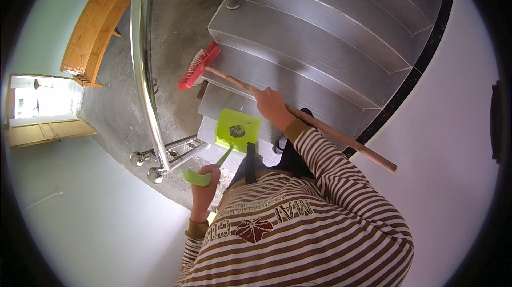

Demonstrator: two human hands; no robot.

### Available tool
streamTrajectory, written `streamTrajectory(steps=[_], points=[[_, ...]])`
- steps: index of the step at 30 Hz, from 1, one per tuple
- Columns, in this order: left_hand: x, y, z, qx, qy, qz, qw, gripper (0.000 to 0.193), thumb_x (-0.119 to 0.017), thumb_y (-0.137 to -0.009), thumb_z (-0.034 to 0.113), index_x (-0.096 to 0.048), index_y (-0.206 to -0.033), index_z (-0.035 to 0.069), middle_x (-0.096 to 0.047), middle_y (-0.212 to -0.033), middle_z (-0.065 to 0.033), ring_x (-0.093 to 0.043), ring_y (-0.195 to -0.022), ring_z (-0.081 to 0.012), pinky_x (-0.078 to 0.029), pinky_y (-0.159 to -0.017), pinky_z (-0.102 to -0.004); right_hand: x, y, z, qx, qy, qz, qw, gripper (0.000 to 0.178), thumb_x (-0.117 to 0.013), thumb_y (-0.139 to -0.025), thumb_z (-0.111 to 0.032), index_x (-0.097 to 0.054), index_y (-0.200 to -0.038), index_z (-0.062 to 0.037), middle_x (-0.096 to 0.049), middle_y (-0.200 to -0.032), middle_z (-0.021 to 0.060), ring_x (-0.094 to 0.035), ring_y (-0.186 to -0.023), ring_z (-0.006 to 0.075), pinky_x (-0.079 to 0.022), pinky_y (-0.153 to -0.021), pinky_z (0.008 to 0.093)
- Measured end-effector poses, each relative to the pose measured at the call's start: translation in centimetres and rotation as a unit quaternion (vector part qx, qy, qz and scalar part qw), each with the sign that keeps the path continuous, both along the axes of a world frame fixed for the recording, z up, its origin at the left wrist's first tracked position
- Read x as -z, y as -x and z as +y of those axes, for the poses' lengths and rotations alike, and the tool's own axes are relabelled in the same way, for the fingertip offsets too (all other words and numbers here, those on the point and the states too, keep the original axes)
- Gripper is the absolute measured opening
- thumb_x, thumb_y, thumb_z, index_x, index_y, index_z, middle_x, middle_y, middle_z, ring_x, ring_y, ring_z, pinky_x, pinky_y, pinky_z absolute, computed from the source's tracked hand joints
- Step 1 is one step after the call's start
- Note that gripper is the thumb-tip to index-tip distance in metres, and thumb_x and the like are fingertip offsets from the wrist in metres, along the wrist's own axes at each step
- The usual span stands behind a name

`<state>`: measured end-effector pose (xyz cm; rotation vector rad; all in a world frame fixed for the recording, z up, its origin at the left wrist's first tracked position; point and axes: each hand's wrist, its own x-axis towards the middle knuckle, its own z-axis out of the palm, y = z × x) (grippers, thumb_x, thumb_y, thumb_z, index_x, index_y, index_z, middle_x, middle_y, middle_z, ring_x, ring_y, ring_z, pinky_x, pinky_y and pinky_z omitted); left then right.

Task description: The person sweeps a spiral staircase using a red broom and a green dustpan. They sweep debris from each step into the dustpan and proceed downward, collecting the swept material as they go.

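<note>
My right hand point(271, 107) is wrapped round the wooden handle of a broom, which slants from the lower right up to the left. Its red head point(198, 66) is at the left end of a grey stair step, bristles facing up and left. Low on the left, my left hand point(207, 180) grips the green handle of a dustpan point(246, 127). The dustpan's bright green tray hangs in front of my legs, over the lower steps, with a dark patch on its surface. Broom head and dustpan are apart.
Grey tiled stairs point(314, 36) curve up to the right, edged by a black skirting point(424, 63) along a white wall. A shiny metal handrail point(143, 58) runs down the left side. Beyond it, a wooden bench point(98, 23) stands on the concrete floor near an open door point(48, 131).
</note>
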<state>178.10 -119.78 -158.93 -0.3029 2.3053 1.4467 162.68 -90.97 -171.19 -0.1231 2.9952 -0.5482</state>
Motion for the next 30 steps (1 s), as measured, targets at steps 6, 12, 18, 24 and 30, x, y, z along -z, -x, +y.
streamTrajectory(steps=[6, 12, 18, 24, 30], points=[[3.0, -2.5, -4.1, 0.041, -0.040, 0.077, 0.995, 0.010, -0.067, -0.092, 0.011, -0.068, -0.094, 0.001, -0.069, -0.100, -0.0049, -0.057, -0.074, -0.0072, -0.048, -0.066, -0.0245, 2.6, -2.5, -1.6, 0.045, -0.043, 0.002, 0.998, 0.042, -0.052, -0.091, -0.012, -0.055, -0.132, -0.0185, -0.068, -0.076, 0.0159, -0.068, -0.072, 0.0352, -0.054, -0.061, 0.0481], [2.8, -1.9, -6.1, 0.060, -0.069, 0.057, 0.994, 0.005, -0.068, -0.088, 0.006, -0.066, -0.089, 0.001, -0.071, -0.102, -0.0134, -0.064, -0.078, -0.0170, -0.051, -0.069, -0.0306, -1.6, -15.8, 1.9, 0.109, -0.107, -0.075, 0.985, 0.045, -0.055, -0.091, -0.014, -0.054, -0.135, -0.0233, -0.068, -0.076, 0.0118, -0.067, -0.069, 0.0348, -0.053, -0.058, 0.0501], [4.3, -1.7, -6.9, 0.070, -0.130, 0.056, 0.987, 0.010, -0.067, -0.088, 0.007, -0.066, -0.086, -0.002, -0.071, -0.100, -0.0127, -0.062, -0.067, -0.0113, -0.049, -0.060, -0.0273, -4.9, -29.3, 0.7, 0.234, -0.115, -0.156, 0.953, 0.047, -0.056, -0.093, -0.019, -0.048, -0.139, -0.0246, -0.068, -0.082, 0.0179, -0.068, -0.076, 0.0381, -0.052, -0.063, 0.0522], [5.0, -2.2, -5.9, 0.095, -0.130, 0.065, 0.985, 0.011, -0.067, -0.089, 0.009, -0.067, -0.087, -0.002, -0.072, -0.095, -0.0112, -0.062, -0.066, -0.0117, -0.050, -0.060, -0.0280, -11.0, -33.8, -0.1, 0.264, -0.094, -0.184, 0.942, 0.050, -0.055, -0.094, -0.020, -0.045, -0.143, -0.0287, -0.069, -0.084, 0.0184, -0.068, -0.078, 0.0399, -0.052, -0.066, 0.0527], [5.8, -3.2, -4.2, 0.106, -0.133, 0.070, 0.983, 0.013, -0.068, -0.089, 0.011, -0.067, -0.089, -0.002, -0.073, -0.094, -0.0115, -0.063, -0.067, -0.0119, -0.051, -0.061, -0.0288, -8.8, -32.0, 0.5, 0.253, -0.081, -0.073, 0.961, 0.041, -0.053, -0.094, -0.016, -0.058, -0.134, -0.0207, -0.067, -0.077, 0.0170, -0.066, -0.070, 0.0386, -0.052, -0.062, 0.0518]])
